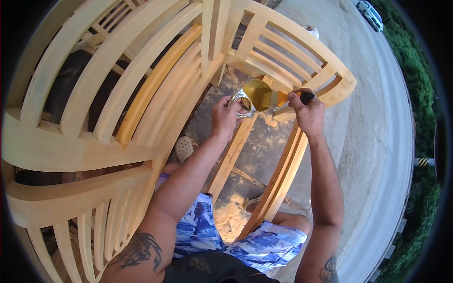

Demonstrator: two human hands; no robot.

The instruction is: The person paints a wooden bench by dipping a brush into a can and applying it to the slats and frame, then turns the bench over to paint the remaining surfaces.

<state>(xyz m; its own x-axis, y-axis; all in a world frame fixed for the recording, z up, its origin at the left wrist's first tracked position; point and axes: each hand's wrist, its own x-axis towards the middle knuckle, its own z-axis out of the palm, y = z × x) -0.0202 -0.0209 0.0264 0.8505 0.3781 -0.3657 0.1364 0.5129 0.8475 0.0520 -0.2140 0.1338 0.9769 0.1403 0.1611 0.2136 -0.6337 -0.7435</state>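
Note:
My left hand [224,116] is closed round the handle of a shiny metal mug [250,113], tilted so that the yellowish liquid [257,92] inside shows. A flat paintbrush [282,98] with an orange handle is gripped in the fingers of my right hand [310,115]. Its bristle end lies at the mug's mouth. Both hands are above the open middle of a pale wooden furniture frame [80,153]. One slat [158,85] on the left has a deeper, glossy yellow colour than the slats beside it.
A curved slatted end panel [288,47] stands just beyond my hands. Long wooden rails [278,177] run between my legs. Sawdust [233,217] lies on the dark ground. To the right are a concrete strip, a road [377,188], greenery and a parked vehicle [370,16].

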